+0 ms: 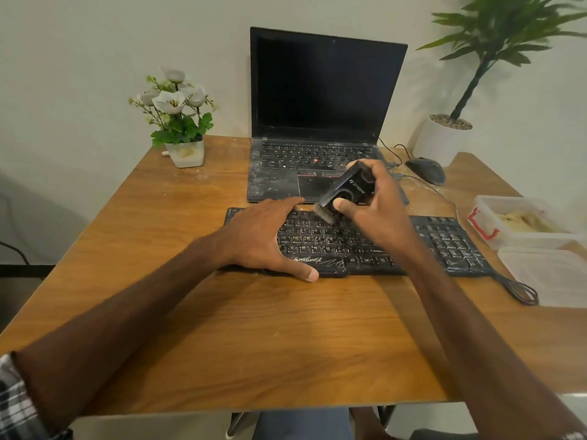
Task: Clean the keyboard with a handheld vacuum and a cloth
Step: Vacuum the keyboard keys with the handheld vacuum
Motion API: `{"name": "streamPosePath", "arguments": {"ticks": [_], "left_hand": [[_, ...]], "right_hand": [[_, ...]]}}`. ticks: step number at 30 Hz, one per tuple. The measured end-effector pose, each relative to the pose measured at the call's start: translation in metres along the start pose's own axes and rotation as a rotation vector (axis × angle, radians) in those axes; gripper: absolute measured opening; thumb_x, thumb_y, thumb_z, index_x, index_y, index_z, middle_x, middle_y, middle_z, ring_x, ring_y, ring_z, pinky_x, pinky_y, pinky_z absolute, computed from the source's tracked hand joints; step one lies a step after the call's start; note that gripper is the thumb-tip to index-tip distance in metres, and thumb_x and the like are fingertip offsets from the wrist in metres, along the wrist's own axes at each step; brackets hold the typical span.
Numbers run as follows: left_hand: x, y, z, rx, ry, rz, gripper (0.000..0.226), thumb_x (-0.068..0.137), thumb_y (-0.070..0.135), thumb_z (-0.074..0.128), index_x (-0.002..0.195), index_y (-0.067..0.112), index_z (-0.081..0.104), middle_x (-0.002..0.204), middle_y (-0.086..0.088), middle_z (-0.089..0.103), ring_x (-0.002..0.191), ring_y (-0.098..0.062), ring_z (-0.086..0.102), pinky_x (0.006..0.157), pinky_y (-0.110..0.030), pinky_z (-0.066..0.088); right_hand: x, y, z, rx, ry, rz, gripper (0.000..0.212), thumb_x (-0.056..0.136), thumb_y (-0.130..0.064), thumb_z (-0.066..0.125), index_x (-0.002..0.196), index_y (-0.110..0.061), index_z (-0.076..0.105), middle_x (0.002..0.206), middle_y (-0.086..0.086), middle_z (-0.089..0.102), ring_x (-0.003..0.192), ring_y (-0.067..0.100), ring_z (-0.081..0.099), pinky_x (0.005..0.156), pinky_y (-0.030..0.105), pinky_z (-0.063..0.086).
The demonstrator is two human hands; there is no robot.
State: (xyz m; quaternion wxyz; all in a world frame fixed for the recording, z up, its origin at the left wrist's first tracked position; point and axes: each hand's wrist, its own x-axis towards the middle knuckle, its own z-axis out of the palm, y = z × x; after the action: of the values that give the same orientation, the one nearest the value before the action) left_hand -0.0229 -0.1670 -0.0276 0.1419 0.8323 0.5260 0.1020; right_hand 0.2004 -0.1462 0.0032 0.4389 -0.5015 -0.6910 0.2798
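Note:
A dusty black keyboard (pixel 444 242) lies across the middle of the wooden table (pixel 222 328). My right hand (pixel 378 211) grips a small black handheld vacuum (pixel 346 185), tilted so that its brush tip touches the upper key rows near the keyboard's middle. My left hand (pixel 263 236) lies over the keyboard's left end, fingers spread and straight, thumb at the front edge, holding it down. No cloth is in view.
A dusty open laptop (pixel 317 106) stands just behind the keyboard. A black mouse (pixel 425 169) sits to its right, with cables. Two plastic containers (pixel 521 223) are at the right edge. A flower pot (pixel 181 122) stands at back left, a potted plant (pixel 451 134) at back right.

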Motion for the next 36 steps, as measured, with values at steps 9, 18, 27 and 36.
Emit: {"name": "streamPosePath", "arguments": {"ticks": [9,18,27,36], "left_hand": [[0.003,-0.002,0.003,0.034,-0.001,-0.010,0.142,0.051,0.099,0.069,0.164,0.031,0.015,0.163,0.008,0.038,0.142,-0.017,0.042,0.118,-0.044,0.037],[0.004,-0.002,0.004,0.002,0.032,0.018,0.132,0.051,0.099,0.070,0.157,0.033,0.026,0.149,0.012,0.051,0.128,-0.015,0.052,0.110,-0.043,0.044],[0.004,-0.005,0.003,-0.076,-0.017,-0.044,0.160,0.044,0.099,0.072,0.162,0.034,-0.014,0.164,-0.004,0.038,0.143,-0.023,0.045,0.117,-0.047,0.041],[0.006,-0.005,0.005,-0.078,0.007,-0.041,0.163,0.041,0.102,0.070,0.160,0.036,-0.021,0.153,-0.007,0.049,0.131,-0.025,0.054,0.108,-0.050,0.048]], "right_hand": [[-0.004,0.001,0.007,-0.199,-0.161,-0.081,0.065,0.083,-0.002,0.077,0.131,-0.027,0.041,0.117,-0.009,0.054,0.108,0.012,0.059,0.077,0.027,0.062],[-0.004,-0.002,0.032,-0.163,-0.140,-0.143,0.061,0.082,-0.005,0.078,0.128,-0.024,0.043,0.109,-0.015,0.055,0.104,0.008,0.060,0.083,0.033,0.061],[0.005,-0.013,0.011,0.041,0.011,-0.003,0.060,0.083,-0.009,0.079,0.132,-0.021,0.046,0.109,-0.019,0.055,0.096,-0.011,0.057,0.070,0.008,0.052],[-0.004,-0.007,0.028,-0.237,-0.192,-0.194,0.060,0.082,-0.003,0.076,0.128,-0.024,0.042,0.111,-0.007,0.059,0.106,0.011,0.061,0.081,0.030,0.060]]}}
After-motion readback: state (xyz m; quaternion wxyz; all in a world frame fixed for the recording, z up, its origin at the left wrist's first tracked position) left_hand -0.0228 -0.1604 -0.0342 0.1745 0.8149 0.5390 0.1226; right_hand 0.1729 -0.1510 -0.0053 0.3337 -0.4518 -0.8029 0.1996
